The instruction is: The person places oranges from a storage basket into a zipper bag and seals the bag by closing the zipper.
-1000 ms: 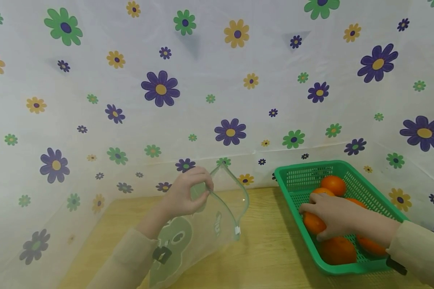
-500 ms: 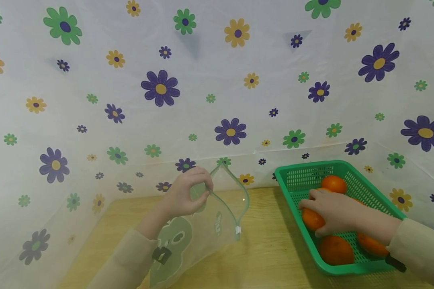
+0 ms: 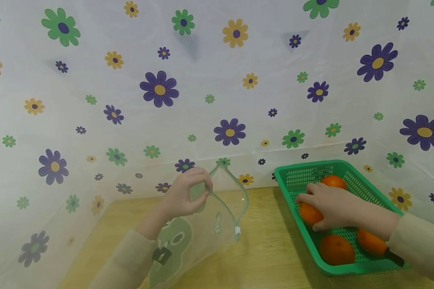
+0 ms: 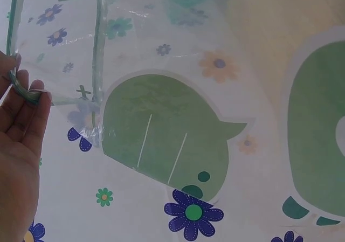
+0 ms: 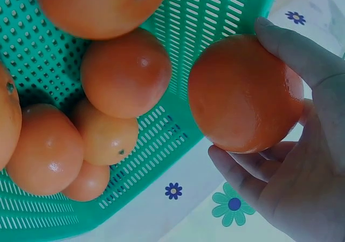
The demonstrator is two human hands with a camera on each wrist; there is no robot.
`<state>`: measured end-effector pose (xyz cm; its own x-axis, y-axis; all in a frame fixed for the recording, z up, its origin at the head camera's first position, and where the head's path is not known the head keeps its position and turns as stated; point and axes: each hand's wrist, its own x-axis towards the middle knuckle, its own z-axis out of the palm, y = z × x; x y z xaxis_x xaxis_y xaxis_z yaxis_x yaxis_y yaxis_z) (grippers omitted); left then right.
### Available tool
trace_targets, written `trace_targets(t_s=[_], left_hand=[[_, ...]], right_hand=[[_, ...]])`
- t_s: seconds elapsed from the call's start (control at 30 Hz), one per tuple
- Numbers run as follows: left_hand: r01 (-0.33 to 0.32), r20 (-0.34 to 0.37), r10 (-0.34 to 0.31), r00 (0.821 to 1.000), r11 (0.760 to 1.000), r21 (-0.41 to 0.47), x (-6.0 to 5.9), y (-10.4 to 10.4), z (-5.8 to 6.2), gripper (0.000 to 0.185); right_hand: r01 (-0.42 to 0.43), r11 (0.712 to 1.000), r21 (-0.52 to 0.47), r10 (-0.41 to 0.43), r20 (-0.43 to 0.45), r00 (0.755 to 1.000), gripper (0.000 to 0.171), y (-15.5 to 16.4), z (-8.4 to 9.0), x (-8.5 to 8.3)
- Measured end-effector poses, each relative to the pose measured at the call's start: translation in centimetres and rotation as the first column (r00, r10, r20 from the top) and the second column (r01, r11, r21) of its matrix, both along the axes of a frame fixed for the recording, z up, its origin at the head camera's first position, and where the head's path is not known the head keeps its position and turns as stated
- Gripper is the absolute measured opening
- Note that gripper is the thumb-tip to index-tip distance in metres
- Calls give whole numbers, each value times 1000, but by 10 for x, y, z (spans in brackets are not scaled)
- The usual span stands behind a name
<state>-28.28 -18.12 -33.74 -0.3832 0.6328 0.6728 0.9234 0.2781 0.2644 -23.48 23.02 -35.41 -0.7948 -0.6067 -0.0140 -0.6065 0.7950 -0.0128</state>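
My left hand [image 3: 186, 194] pinches the rim of a clear zip bag [image 3: 202, 228] with a green cartoon print and holds its mouth up and apart above the wooden table; the left wrist view shows my fingers [image 4: 24, 112] on the green zip edge of the bag [image 4: 178, 134]. My right hand [image 3: 329, 208] grips an orange [image 3: 309, 212] lifted over the green basket [image 3: 293, 176]; in the right wrist view the orange [image 5: 245, 94] sits between my thumb and fingers. Several more oranges [image 3: 336, 249] lie in the basket [image 5: 205, 32].
A flowered plastic sheet [image 3: 217, 80] walls in the table at the back and both sides. Bare wooden tabletop [image 3: 264, 241] lies between the bag and the basket. The basket stands at the right, close to the side sheet.
My right hand has lifted the orange slightly and drawn it up and to the left within the basket, uncovering the oranges beneath. The left hand and bag have stayed still.
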Motion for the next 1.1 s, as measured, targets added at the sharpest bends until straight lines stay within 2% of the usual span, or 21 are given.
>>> trace_targets(t_s=[0.27,0.87,1.1], left_hand=[[14,-10,-14,1000,1000,21,1,0,1,21],[35,-12,-35,999,999,16,0,1,2,18],[15,-5,-15,1000,1000,0,1,1,3,20]], right_hand=[[-22,1000,3,22,-27,999,64,-2,4,0],[-74,997,14,76,-160,984,64,-12,12,1],[-99,995,1,97,-211,973,68,-19,18,0]])
